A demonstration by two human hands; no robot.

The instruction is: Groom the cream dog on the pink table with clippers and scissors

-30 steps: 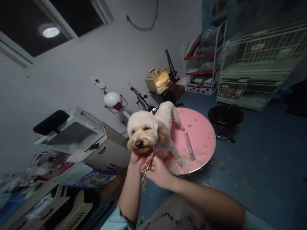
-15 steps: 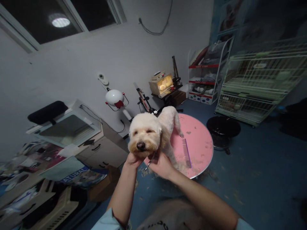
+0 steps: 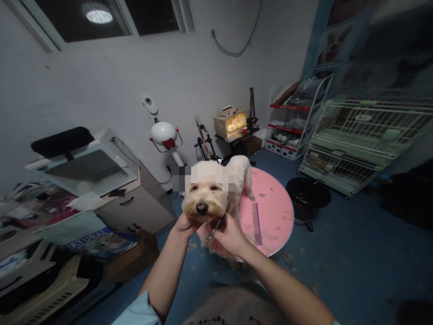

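Observation:
A cream-coloured curly dog [image 3: 204, 193] stands on a round pink table [image 3: 275, 210], its head facing me. My left hand [image 3: 185, 225] cups the dog's jaw from below on the left side, with its fingers mostly hidden in the fur. On the other side, my right hand [image 3: 227, 232] is under the chin and cheek. A pair of scissors [image 3: 213, 230] is held in it, one metal part sticking out below the chin; the rest is covered by fingers and fur. To the right of the dog lies a purple-spined comb [image 3: 257, 223] on the table.
Loose fur clippings litter the table and the blue floor [image 3: 324, 253]. Behind the table's right side is a black stool [image 3: 307, 194]. Wire cages [image 3: 358, 140] stand at the right, a cabinet [image 3: 142, 205] at the left, and a white lamp-like device [image 3: 164, 133] behind the dog.
The view has shifted, so the dog and table sit slightly lower in the picture. Both hands keep their hold under the dog's jaw, and the scissors stay in my right hand.

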